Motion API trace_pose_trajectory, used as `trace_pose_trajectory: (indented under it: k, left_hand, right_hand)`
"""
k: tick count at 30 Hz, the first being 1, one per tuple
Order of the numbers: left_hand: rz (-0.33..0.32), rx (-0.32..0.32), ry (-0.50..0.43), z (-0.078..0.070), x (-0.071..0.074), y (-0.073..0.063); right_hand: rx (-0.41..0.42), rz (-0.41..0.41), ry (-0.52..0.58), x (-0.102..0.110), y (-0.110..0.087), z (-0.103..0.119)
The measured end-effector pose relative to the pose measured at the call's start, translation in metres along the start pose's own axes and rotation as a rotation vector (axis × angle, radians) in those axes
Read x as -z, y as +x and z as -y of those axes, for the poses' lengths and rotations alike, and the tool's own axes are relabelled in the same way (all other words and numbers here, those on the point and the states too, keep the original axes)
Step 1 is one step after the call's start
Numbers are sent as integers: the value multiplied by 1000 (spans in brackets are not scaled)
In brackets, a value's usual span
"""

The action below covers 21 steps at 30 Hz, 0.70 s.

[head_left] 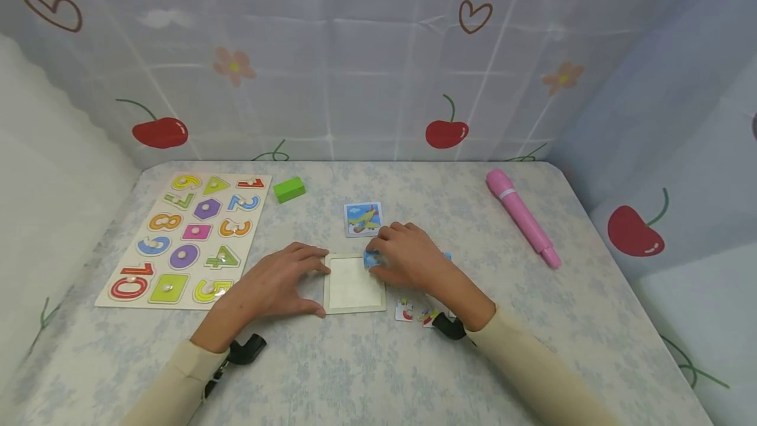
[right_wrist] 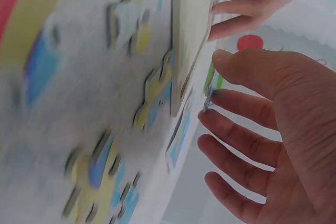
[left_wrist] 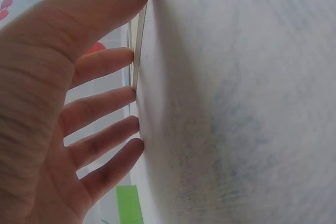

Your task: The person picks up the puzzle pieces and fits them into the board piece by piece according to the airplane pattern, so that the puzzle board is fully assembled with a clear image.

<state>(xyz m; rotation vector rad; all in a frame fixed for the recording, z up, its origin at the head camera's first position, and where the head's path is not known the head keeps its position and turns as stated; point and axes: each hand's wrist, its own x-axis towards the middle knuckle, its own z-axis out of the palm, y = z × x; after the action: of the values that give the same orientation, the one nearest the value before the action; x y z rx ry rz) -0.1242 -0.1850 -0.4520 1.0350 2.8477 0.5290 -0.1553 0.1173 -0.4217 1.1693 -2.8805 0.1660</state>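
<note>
My left hand (head_left: 273,281) rests at the left side of a cream puzzle tray (head_left: 355,311), its fingertips and thumb touching the edge. The left wrist view shows those fingers spread and nearly straight. Over the tray's upper right corner, my right hand (head_left: 411,255) pinches a blue jigsaw piece (head_left: 371,259) between thumb and fingers. In the right wrist view that piece (right_wrist: 208,100) appears edge-on at the fingertips. Just behind the tray lies a picture card (head_left: 363,218) with a yellow airplane. More jigsaw pieces (head_left: 405,311) lie right of the tray, partly hidden by the right hand and wrist.
A number-and-shape peg board (head_left: 198,232) lies on the left of the table. Behind the left hand is a green block (head_left: 290,190). A pink, wand-shaped object (head_left: 525,219) lies at the right. Printed curtains (head_left: 378,71) hang along the table's back edge.
</note>
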Motion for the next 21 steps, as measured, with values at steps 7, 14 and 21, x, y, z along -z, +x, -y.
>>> trace_pose_trajectory:
  k: [7,14,21]
  left_hand:
    - [12,-2,-6,1,0,0]
    - [17,-15,0,1,1,-1]
    - [14,-6,-7,2,1,-1]
  right_hand:
    - [13,29,31,-7,14,17]
    - [16,55,4,-12,22,31]
    - [10,42,-50,-15,26,40]
